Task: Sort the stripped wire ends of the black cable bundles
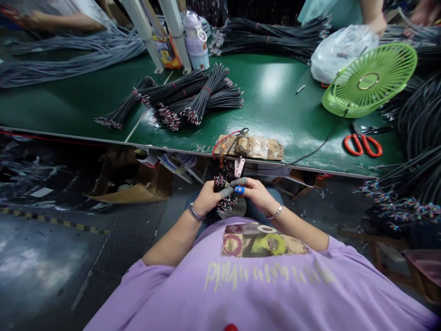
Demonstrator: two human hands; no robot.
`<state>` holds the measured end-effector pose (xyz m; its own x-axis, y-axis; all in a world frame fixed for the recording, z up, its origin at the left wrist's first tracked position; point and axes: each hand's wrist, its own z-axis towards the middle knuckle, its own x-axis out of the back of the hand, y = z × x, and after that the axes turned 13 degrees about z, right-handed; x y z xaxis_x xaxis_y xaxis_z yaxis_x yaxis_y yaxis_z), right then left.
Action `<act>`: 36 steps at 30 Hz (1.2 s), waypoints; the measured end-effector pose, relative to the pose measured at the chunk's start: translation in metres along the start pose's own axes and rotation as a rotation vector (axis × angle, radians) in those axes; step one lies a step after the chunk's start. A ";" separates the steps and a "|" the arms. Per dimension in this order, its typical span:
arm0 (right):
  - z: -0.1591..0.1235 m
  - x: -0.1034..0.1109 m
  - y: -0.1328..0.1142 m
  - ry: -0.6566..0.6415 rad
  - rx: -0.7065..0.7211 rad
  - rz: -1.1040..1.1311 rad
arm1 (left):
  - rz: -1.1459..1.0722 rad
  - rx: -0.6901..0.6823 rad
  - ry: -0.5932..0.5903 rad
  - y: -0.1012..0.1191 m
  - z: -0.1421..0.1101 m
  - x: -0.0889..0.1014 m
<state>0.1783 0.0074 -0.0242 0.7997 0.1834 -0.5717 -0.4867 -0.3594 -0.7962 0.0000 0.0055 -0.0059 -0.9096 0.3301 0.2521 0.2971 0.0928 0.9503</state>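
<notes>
— So, what do the two hands hold now?

— The left hand (206, 198) is closed around a small bundle of cables (222, 193). The bundle stands almost upright in the fist: its stripped coloured ends show above the fingers and again below them. The right hand (257, 195) is just beside it, fingers pinched together on one end at the top of the bundle. Some fingertips wear rubber caps, grey ones and one blue cap (239, 190).

— Which hand is nearer to the bundle?

— Both touch it, but the left hand carries it. The right hand meets it only from the right side, at the upper tips. So the long axis goes up and down between the hands, a little tilted toward the table.

— And what is around the hands?

— Just above them, at the edge of the green table (275, 92), there is a taped cardboard pad (255, 147) with a red wire, and a small pink clip (239, 166) hangs under it. Further away from the hands lie tied bundles of black cables (193, 94). Far to the right of the right hand I see orange scissors (363, 145) and a green fan (370, 80). Beyond the table other persons work; only a forearm (58, 20) is visible on the far left.
</notes>
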 end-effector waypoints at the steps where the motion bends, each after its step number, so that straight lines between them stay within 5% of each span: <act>1: 0.000 0.000 0.000 0.008 -0.028 0.048 | 0.012 -0.015 0.030 0.000 0.000 -0.001; 8: -0.004 0.004 -0.002 0.004 -0.142 0.348 | 0.173 -0.079 0.190 0.006 -0.004 -0.003; 22: -0.003 0.009 0.003 0.001 -0.226 0.409 | 0.125 -0.079 0.142 0.007 -0.004 -0.002; 36: -0.003 0.003 -0.015 -0.007 -0.146 0.025 | 0.196 -0.093 0.061 0.001 -0.005 0.002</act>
<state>0.1884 0.0107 -0.0135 0.7852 0.1785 -0.5930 -0.4503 -0.4927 -0.7446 -0.0031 0.0020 -0.0033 -0.8538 0.2759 0.4414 0.4443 -0.0555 0.8942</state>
